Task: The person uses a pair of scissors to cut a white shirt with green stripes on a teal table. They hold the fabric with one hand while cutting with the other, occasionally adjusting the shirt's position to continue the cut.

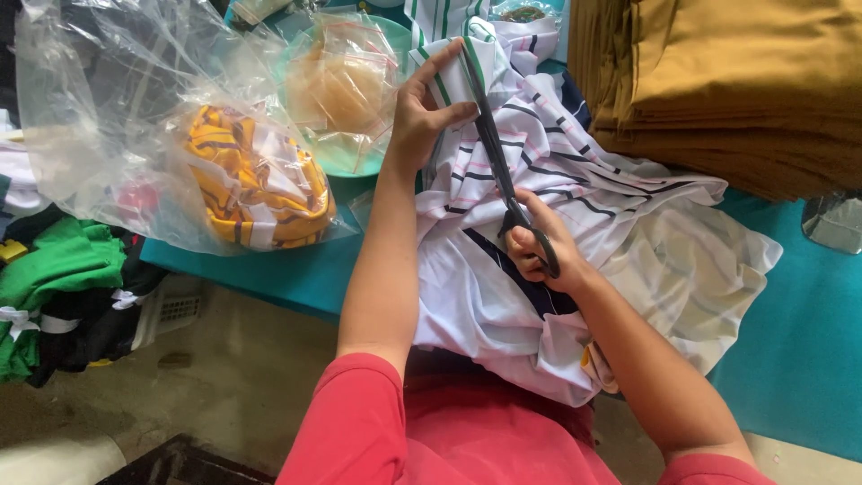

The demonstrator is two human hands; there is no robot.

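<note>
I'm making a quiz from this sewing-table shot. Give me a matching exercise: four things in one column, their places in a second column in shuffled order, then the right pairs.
Things:
1. scissors
2. stack of mustard-brown fabric
3. yellow striped cloth
4. green garments

Places:
A. inside a clear plastic bag on the teal table
B. in the right hand, blades along the striped white fabric that the left hand pinches
C. below the table's left edge
D. top right of the table

Pairs: 1-B, 2-D, 3-A, 4-C
</note>
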